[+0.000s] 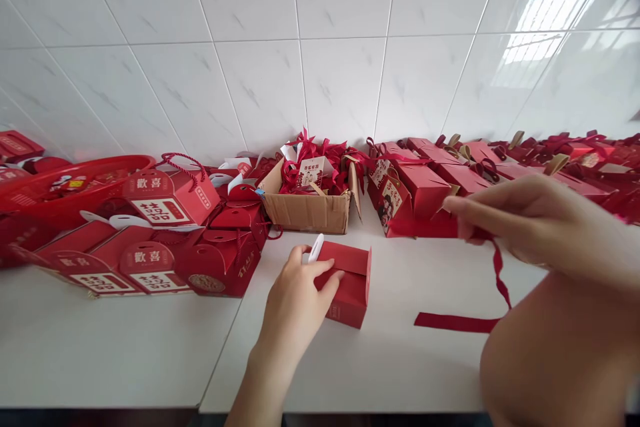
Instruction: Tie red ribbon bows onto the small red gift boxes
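View from my head camera, looking down at a white desk (125, 347) set against a white tiled wall.

My left hand (295, 300) rests on a small red box (350, 283) that stands near the middle of the desk, just in front of me. Its grip is closed loosely over the box's near top edge. A small white slip (316, 247) pokes up beside my fingers, and I cannot tell what it is.

My right hand (525, 220) is raised above the desk, off to the right. Thumb and fingertips pinch a red ribbon (455, 322). One stretch of the ribbon runs out flat to the left of the pinch. The other drops and lies along the desk, to the right of the box and not touching it.

As I judge it, this box is folded and closed but bare, with no ribbon around it and no tag on it. Wrapping and tying look to be what is left.

Behind the box:
- An open cardboard carton (307, 210) holds loose ribbons and tags.
- A row of red boxes with ribbons (425, 187) stretches off to the right. These look finished.
- On the left, larger red handled cartons (150, 267) are heaped beside a red basket (75, 180).
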The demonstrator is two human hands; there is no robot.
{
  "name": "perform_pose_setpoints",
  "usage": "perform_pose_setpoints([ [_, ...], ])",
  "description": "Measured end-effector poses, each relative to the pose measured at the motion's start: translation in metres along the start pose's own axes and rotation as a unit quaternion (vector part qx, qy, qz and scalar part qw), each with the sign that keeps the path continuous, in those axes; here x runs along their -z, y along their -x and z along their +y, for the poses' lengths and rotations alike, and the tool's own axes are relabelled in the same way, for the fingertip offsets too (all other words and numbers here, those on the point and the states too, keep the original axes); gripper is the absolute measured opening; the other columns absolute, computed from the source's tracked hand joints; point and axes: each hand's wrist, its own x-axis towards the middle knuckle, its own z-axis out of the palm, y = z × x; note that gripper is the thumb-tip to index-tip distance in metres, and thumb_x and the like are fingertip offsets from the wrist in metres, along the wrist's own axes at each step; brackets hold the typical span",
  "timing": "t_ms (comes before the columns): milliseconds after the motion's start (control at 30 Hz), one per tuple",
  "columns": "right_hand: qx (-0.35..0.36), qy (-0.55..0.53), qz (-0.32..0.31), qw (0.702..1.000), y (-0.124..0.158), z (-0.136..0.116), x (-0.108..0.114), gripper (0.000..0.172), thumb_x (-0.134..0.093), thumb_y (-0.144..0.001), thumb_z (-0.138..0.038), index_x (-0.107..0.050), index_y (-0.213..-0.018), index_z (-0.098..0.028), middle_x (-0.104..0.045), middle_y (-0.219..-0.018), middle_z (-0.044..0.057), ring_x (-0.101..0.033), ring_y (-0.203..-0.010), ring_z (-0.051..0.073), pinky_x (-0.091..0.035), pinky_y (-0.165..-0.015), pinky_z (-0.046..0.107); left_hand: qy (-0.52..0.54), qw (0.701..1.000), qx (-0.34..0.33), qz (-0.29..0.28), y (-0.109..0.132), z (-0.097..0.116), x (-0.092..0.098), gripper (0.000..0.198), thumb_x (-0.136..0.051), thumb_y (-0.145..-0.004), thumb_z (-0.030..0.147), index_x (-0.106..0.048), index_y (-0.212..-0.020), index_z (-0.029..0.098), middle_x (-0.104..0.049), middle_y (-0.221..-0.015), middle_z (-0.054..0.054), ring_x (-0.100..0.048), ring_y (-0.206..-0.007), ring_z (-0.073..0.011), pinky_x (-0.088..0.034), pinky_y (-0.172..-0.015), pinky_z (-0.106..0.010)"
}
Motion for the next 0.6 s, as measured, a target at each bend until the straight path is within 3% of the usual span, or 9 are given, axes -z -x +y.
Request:
perform_pose_setpoints([
  [100, -0.024, 0.012, -0.089, 0.996, -0.024, -0.026, -0.009, 0.051, -0.052, -0.081, -0.059, -0.055, -0.055, -0.016, -0.046, -0.052, 0.0, -0.032, -0.046, 0.008, -0.027, -0.042, 0.025, -0.006, 1.0, 0.007, 0.011, 0.0, 0.002, -0.001, 0.031, -0.053, -0.084, 0.041, -0.072, -0.102, 0.026, -0.058, -0.113, -0.009, -0.064, -0.094, -0.0255, -0.052, -0.075, -0.035],
  [200, -0.014, 0.032, -0.13, 0.991, -0.029, -0.024, -0.016, 0.049, -0.053, -0.082, -0.057, -0.054, -0.053, -0.016, -0.048, -0.052, 0.0, -0.034, -0.044, 0.007, -0.028, -0.041, 0.025, -0.001, 1.0, 0.01, 0.008, 0.0, 0.001, 0.0, 0.033, -0.052, -0.084, 0.043, -0.072, -0.103, 0.025, -0.058, -0.113, -0.009, -0.064, -0.091, -0.0246, -0.052, -0.073, -0.034],
  [400, 0.034, 0.01, -0.155, 0.987, -0.029, -0.023, -0.02, 0.047, -0.052, -0.083, -0.048, -0.053, -0.049, -0.016, -0.049, -0.048, 0.0, -0.039, -0.043, 0.008, -0.03, -0.041, 0.024, -0.017, 1.0, 0.002, 0.016, 0.0, 0.001, -0.001, 0.033, -0.052, -0.084, 0.043, -0.072, -0.103, 0.024, -0.059, -0.112, -0.008, -0.065, -0.089, -0.0238, -0.05, -0.069, -0.032],
  [600, 0.028, -0.01, -0.165, 0.986, -0.03, -0.033, -0.023, 0.045, -0.053, -0.084, -0.046, -0.055, -0.05, -0.016, -0.051, -0.048, 0.0, -0.041, -0.043, 0.007, -0.031, -0.041, 0.023, -0.037, 0.999, -0.005, 0.017, 0.0, 0.002, 0.0, 0.032, -0.051, -0.085, 0.042, -0.071, -0.103, 0.024, -0.06, -0.111, -0.008, -0.065, -0.087, -0.024, -0.05, -0.065, -0.031],
])
